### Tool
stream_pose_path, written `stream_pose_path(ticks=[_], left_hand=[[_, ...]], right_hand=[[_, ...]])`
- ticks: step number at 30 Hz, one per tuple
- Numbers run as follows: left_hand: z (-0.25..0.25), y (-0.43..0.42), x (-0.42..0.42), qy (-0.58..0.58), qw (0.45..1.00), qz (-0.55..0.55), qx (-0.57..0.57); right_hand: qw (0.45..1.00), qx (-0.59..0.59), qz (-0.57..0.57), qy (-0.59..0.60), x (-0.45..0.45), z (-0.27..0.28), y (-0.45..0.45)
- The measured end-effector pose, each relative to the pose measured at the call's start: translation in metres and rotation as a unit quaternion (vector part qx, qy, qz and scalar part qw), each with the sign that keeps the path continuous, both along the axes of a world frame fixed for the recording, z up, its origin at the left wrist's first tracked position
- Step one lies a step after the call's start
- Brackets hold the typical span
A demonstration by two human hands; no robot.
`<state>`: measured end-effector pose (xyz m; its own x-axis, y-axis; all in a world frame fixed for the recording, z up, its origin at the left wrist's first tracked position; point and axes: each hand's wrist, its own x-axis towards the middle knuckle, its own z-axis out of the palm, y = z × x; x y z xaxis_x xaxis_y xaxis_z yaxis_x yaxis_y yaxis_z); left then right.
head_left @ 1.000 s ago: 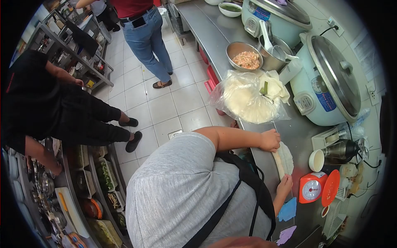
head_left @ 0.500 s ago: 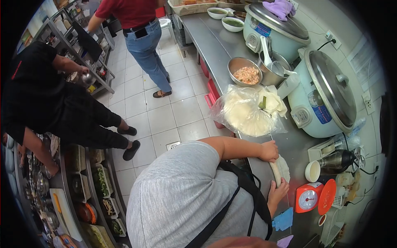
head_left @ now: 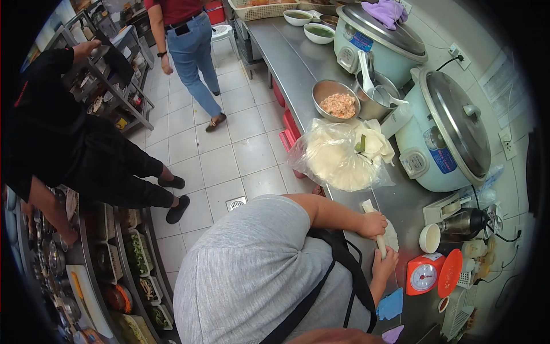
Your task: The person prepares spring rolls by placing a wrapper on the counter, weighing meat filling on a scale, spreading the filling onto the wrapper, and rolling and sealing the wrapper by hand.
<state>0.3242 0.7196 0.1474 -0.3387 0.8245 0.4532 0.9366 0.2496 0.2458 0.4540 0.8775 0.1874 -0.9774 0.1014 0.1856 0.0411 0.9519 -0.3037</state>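
On the steel counter both my hands are on a pale spring roll (head_left: 367,205), whose upper end sticks out beyond my fingers. My left hand (head_left: 373,225) is closed around its middle. Lower down, the fingers of my right hand (head_left: 385,264) grip the near end. The flat, unrolled part of the wrapper (head_left: 391,236) lies on the counter on the far side of the roll. A plastic bag of round white wrappers (head_left: 338,157) rests above my left hand. Behind the bag stands a metal bowl of pinkish minced filling (head_left: 338,105).
Two big rice cookers (head_left: 444,126) line the wall, beside a metal pot with ladles (head_left: 378,86). To the right are a white bowl (head_left: 431,238), a red scale (head_left: 424,275) and a blue cloth (head_left: 391,304). A person in black (head_left: 63,126) and another in jeans (head_left: 192,51) stand behind me.
My left hand has shifted down along the roll, leaving its upper end exposed. The person in jeans has lowered an arm, and the person in black has raised one.
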Motion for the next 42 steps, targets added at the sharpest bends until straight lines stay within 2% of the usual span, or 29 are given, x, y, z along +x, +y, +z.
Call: stream_pose_path(ticks=[1, 4, 7, 10, 16, 22, 26, 29, 34, 42], left_hand=[[-0.001, 0.001, -0.001, -0.002, 1.000, 0.001, 0.001], [-0.003, 0.006, -0.003, -0.043, 0.998, 0.008, -0.052], [0.002, 0.003, -0.003, -0.031, 0.998, 0.004, -0.059], [0.003, 0.000, -0.002, -0.004, 1.000, 0.005, -0.027], [-0.001, 0.002, -0.002, -0.010, 0.999, 0.005, -0.042], [-0.004, 0.003, -0.008, -0.011, 0.999, -0.016, -0.033], [-0.011, 0.001, -0.012, -0.025, 0.999, -0.025, 0.020], [-0.004, -0.013, -0.020, -0.031, 0.999, -0.025, 0.001], [0.007, -0.044, -0.038, -0.056, 0.998, 0.000, -0.027], [-0.009, -0.062, -0.046, -0.072, 0.997, 0.011, 0.040]], right_hand=[[1.000, 0.003, -0.001, -0.017, -0.004, 0.006, -0.003], [0.997, 0.013, 0.056, 0.052, -0.015, 0.003, -0.015], [0.998, 0.005, 0.050, 0.040, -0.018, -0.009, -0.009], [0.997, -0.024, 0.065, 0.038, -0.017, -0.008, -0.005], [0.998, 0.021, 0.057, 0.034, -0.024, -0.004, -0.015], [0.997, 0.004, 0.073, 0.002, -0.029, 0.003, -0.011], [0.997, 0.006, 0.070, 0.009, -0.032, 0.008, -0.024], [0.998, -0.011, 0.055, 0.009, -0.031, -0.002, -0.019], [0.998, 0.004, 0.070, -0.004, -0.038, 0.017, -0.030], [0.999, -0.020, 0.049, -0.006, -0.044, -0.003, -0.036]])
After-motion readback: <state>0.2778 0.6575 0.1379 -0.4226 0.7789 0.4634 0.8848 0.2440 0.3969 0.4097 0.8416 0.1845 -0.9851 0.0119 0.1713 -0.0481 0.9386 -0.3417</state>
